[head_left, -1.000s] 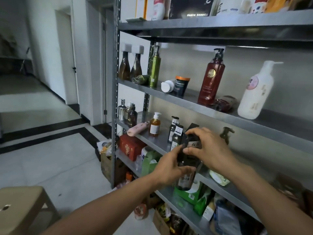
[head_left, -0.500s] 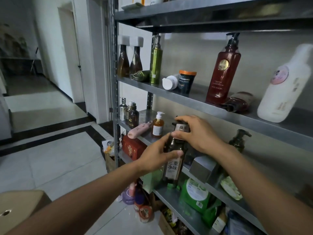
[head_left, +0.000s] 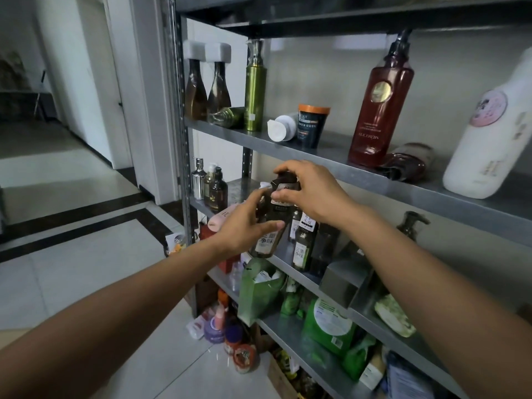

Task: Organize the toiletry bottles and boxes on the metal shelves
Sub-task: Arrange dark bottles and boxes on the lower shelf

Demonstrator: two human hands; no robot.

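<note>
Dark pump bottle (head_left: 269, 240), tilted and apparently clear of the steel, hangs before the middle shelf (head_left: 241, 184) between my two hands. My right hand (head_left: 312, 194) is clamped over its cap and neck, fingers (head_left: 283, 169) curled round the top. My left hand (head_left: 244, 226) wraps the body from the left, thumb laid across the front above the label. I judge the two-handed hold is for steering: the top hand sets the lean and the lower one takes the weight, so the base can land square. Just right of it, matching dark bottles (head_left: 302, 243) stand upright with labels out, and I read the gap beside them as the intended spot. A grey box (head_left: 342, 279) sits at the shelf edge further right. On the shelf above, a red bottle (head_left: 406, 162) and a white tube (head_left: 280, 129) lie on their sides, so the tidying looks far from finished.
</note>
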